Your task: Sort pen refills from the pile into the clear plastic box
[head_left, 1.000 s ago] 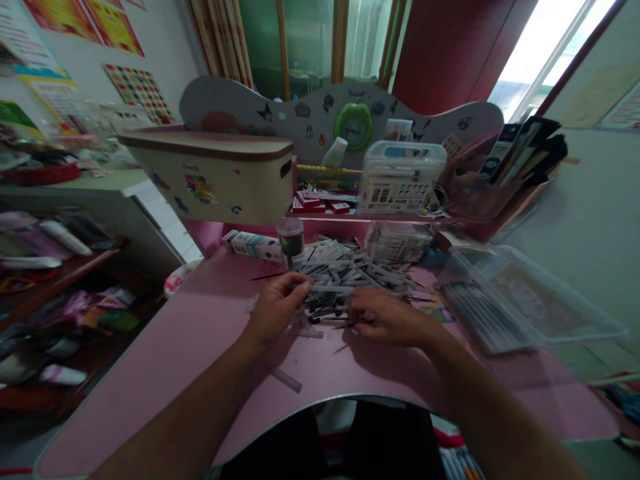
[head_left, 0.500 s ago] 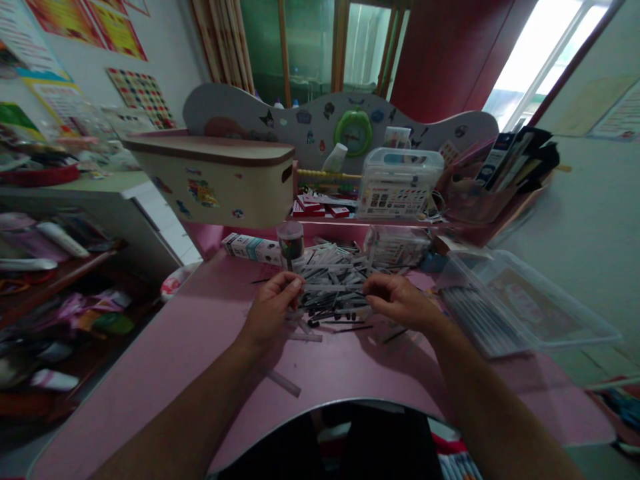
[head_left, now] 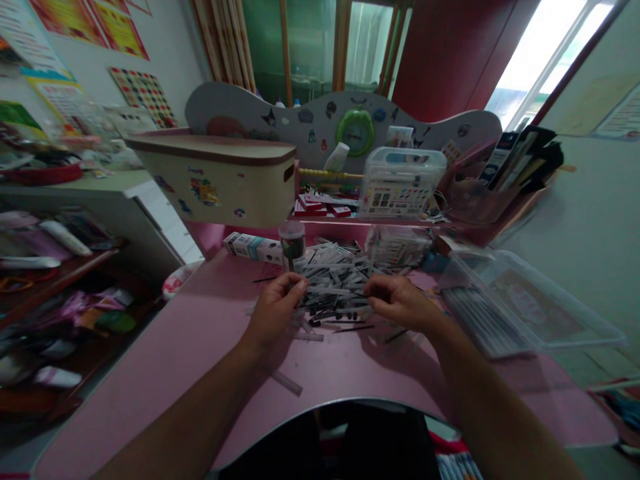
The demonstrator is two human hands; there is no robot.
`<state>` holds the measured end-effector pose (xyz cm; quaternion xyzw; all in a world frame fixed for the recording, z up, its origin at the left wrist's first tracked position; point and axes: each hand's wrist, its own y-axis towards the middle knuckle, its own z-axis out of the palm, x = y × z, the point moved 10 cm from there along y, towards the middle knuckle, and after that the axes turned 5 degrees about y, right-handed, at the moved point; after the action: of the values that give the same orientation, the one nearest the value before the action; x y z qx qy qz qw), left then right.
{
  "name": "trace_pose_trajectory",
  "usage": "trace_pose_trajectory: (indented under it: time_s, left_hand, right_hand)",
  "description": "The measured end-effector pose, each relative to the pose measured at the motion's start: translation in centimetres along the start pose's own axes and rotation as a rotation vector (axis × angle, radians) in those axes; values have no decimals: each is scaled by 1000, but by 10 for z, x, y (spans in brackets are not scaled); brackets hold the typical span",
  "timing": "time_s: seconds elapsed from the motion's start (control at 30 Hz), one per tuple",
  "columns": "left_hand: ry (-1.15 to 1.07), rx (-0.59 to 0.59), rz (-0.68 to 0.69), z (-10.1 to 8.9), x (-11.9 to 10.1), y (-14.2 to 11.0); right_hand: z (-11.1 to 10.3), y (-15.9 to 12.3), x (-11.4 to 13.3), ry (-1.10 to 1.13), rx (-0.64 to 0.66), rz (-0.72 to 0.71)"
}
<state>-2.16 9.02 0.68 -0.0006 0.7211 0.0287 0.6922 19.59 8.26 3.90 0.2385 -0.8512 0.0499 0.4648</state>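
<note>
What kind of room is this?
It looks like a study corner in someone's home, maybe a child's: a pink desk with a sticker-covered backboard, a green clock, and colourful charts on the wall.

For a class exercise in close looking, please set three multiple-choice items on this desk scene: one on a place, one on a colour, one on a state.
1. Where is the clear plastic box relative to the pile of thin pen parts?
A. Left of it
B. Right of it
C. Under it

2. What colour is the desk?
A. Pink
B. Green
C. White

3. Where are the left hand and right hand?
A. Both off the desk
B. Only the left at the pile
C. Both at the pile

1: B, it lies to the pile's right.
2: A, pink shows around the pile.
3: C, each hand reaches the pile.
</note>
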Motion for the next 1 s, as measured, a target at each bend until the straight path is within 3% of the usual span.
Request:
trace_pose_trajectory:
  time_s: [0.27, 0.4, 0.57, 0.67, 0.77, 0.87, 0.93, 1.0]
  left_hand:
    - [83, 165, -32, 13, 7, 3]
    - [121, 277, -106, 28, 17, -4]
    - [373, 399, 156, 42, -4, -13]
    - [457, 443, 232, 46, -5, -17]
    - [381, 425, 163, 45, 5, -17]
    - [178, 377, 56, 41, 15, -15]
    - [52, 394, -7, 43, 20, -15]
    - [-75, 398, -59, 44, 22, -15]
  right_hand:
    - [-2, 1, 10, -193, 42, -103]
    - [-6, 2, 12, -238, -63, -118]
    - [0, -2, 26, -277, -154, -236]
    - [-11, -14, 45, -227, -304, -363]
    - [-44, -38, 55, -135, -640, -454]
    - [-74, -60, 45, -62, -957, -427]
    - [-79, -55, 36, -88, -970, -354]
    - [-70, -36, 29, -167, -814, -280]
